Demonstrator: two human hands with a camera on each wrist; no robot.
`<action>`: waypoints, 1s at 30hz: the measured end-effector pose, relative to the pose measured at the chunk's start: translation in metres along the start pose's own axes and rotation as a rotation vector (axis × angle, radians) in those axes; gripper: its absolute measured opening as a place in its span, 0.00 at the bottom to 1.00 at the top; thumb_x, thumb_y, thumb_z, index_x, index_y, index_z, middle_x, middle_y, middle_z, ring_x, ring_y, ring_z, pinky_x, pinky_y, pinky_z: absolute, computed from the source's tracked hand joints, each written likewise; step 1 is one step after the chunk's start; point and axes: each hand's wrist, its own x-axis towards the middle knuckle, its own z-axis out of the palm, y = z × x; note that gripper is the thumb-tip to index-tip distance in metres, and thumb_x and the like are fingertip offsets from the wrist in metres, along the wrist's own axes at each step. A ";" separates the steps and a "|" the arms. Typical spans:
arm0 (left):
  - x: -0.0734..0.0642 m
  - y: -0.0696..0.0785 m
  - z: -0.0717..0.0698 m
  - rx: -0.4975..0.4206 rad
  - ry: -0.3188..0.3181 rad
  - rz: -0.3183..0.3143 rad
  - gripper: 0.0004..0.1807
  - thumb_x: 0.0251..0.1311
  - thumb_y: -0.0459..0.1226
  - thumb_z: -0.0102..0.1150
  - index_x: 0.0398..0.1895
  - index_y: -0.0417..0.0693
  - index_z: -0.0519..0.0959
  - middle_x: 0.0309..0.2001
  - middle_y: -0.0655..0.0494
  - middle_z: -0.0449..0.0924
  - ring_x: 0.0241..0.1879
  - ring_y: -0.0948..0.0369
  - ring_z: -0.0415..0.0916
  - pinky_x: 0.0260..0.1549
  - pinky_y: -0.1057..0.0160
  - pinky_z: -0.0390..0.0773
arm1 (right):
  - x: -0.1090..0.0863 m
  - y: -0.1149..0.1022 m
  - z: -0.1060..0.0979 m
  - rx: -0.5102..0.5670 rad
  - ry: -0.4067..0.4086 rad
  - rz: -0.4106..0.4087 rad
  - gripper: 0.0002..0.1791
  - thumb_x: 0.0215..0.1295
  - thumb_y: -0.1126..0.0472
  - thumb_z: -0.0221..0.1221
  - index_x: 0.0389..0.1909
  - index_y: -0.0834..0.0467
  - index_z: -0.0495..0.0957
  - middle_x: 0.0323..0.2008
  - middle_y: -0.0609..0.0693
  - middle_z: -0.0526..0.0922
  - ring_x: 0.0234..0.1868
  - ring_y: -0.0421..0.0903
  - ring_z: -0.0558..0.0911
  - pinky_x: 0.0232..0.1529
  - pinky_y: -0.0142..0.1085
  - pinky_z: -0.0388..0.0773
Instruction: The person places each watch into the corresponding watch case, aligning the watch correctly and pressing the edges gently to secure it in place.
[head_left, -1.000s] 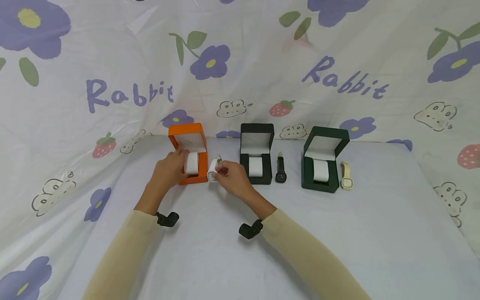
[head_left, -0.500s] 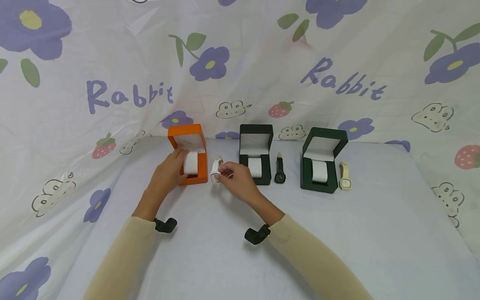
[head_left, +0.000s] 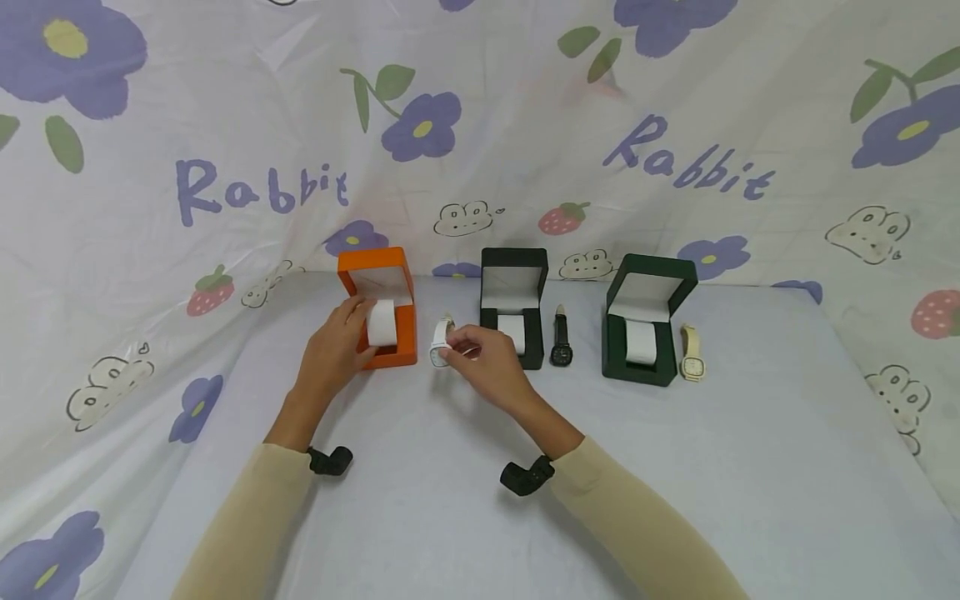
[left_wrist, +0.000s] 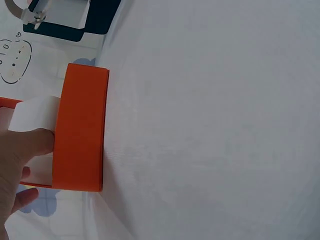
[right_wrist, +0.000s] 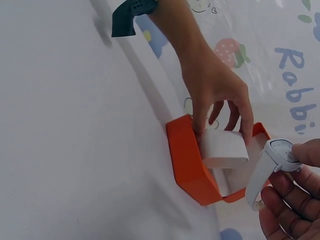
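Note:
My left hand (head_left: 330,354) pinches the white watch cushion (head_left: 382,323) in the open orange watch box (head_left: 407,337), thumb on one side and fingers on the other. In the right wrist view the cushion (right_wrist: 226,150) sits tilted, partly above the rim of the orange box (right_wrist: 187,157). To the right of that box, my right hand (head_left: 491,362) holds a white wristwatch (head_left: 438,354) between thumb and fingers. Its round-cornered face (right_wrist: 282,150) shows beside the thumb, and the white strap hangs down, curved.
A black watch box (head_left: 513,362) with a white cushion stands open in the middle, a black watch (head_left: 561,342) beside it. Further right are an open dark green watch box (head_left: 640,374) and a gold watch (head_left: 692,360). A patterned cloth (head_left: 525,150) hangs behind.
My right hand has drawn the white wristwatch a little to the right, away from the orange box. The cushion in my left hand has risen slightly; the boxes stay put.

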 end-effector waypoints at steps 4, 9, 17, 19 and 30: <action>-0.003 -0.001 0.004 -0.010 0.058 0.023 0.46 0.45 0.35 0.83 0.70 0.38 0.69 0.67 0.39 0.69 0.64 0.45 0.71 0.59 0.47 0.78 | -0.004 -0.001 -0.006 0.015 0.005 -0.007 0.06 0.66 0.63 0.67 0.41 0.60 0.85 0.38 0.50 0.87 0.38 0.46 0.83 0.41 0.37 0.84; -0.005 -0.002 0.006 -0.056 0.129 0.058 0.46 0.44 0.32 0.83 0.70 0.39 0.70 0.66 0.39 0.69 0.58 0.45 0.77 0.53 0.49 0.82 | -0.008 -0.003 -0.013 0.062 0.016 -0.008 0.06 0.66 0.63 0.67 0.41 0.61 0.85 0.38 0.51 0.88 0.40 0.48 0.84 0.45 0.43 0.85; -0.006 0.007 -0.003 -0.154 0.165 0.060 0.46 0.43 0.31 0.82 0.70 0.41 0.71 0.64 0.41 0.68 0.58 0.44 0.77 0.53 0.49 0.82 | -0.014 -0.003 -0.025 0.128 0.035 -0.017 0.06 0.67 0.63 0.67 0.41 0.59 0.85 0.40 0.52 0.88 0.42 0.47 0.85 0.47 0.40 0.84; -0.007 0.011 -0.006 -0.197 0.168 0.054 0.46 0.44 0.31 0.82 0.70 0.42 0.71 0.64 0.41 0.68 0.58 0.44 0.76 0.54 0.49 0.82 | -0.017 -0.003 -0.028 0.128 0.037 -0.011 0.05 0.67 0.63 0.67 0.41 0.59 0.85 0.39 0.50 0.88 0.42 0.46 0.85 0.46 0.38 0.84; -0.009 0.040 -0.018 -0.458 0.151 0.064 0.44 0.42 0.27 0.82 0.68 0.44 0.74 0.63 0.43 0.67 0.62 0.47 0.70 0.59 0.48 0.78 | -0.027 -0.001 -0.044 0.145 0.054 0.013 0.06 0.66 0.62 0.68 0.42 0.58 0.85 0.39 0.50 0.88 0.42 0.45 0.85 0.47 0.36 0.83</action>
